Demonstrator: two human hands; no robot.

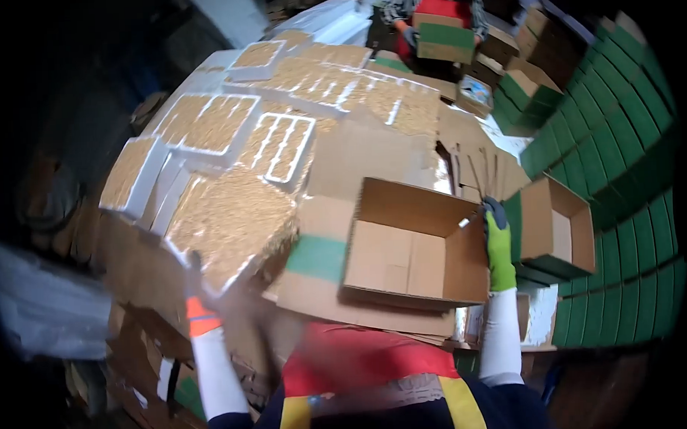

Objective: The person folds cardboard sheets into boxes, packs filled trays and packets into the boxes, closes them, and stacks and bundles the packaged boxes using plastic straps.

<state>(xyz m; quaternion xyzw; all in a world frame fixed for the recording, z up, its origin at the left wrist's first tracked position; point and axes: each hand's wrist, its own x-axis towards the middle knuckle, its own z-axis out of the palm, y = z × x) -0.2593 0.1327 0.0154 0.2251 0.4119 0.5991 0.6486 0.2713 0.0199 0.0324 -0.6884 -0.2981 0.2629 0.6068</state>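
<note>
An empty cardboard box [402,261] stands open on flat cardboard in front of me. My right hand [498,243], in a green and grey glove, grips the box's right wall, its fingers over the top edge. My left hand [197,295], in a grey and orange glove, is at the near edge of a white foam tray [243,272] filled with tan, crumbly material [230,211]. Its fingers are blurred, and whether they touch the tray is unclear.
More filled foam trays [211,121] cover the far left of the table. Another open box [552,222] stands to the right, beside tall stacks of green boxes [620,129]. Across the table, a person in a red apron [435,11] holds a green and brown box [443,38].
</note>
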